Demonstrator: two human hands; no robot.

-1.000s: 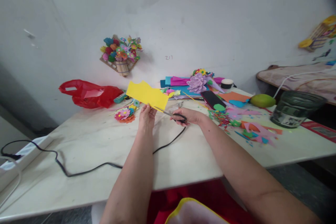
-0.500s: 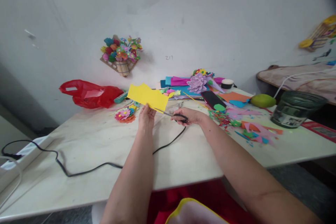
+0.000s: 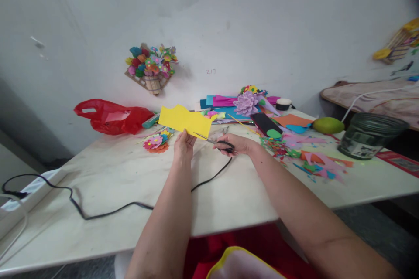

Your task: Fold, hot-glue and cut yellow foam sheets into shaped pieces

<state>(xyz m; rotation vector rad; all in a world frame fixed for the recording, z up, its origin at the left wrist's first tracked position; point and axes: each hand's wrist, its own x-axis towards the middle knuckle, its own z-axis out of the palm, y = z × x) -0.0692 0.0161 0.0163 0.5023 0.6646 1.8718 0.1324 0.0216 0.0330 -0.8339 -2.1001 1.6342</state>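
Note:
A yellow sheet (image 3: 185, 121) with an uneven top edge is held up over the table by my left hand (image 3: 185, 141), which pinches its lower edge. My right hand (image 3: 234, 144) is closed around the black handles of a pair of scissors (image 3: 224, 145). Their blades point left and lie at the sheet's lower right edge, close to my left fingertips. Left of my left hand lie several foam flowers (image 3: 156, 141) in pink, orange and other colours.
A red plastic bag (image 3: 114, 117) lies at the back left. Coloured scraps (image 3: 322, 165), a dark phone (image 3: 265, 124), a yellow-green fruit (image 3: 327, 125) and a glass jar (image 3: 368, 137) are on the right. A black cable (image 3: 111, 212) crosses the table to a power strip (image 3: 36, 192).
The yellow sheet and my left hand have shifted very slightly to the right. My right hand with the scissors has barely moved.

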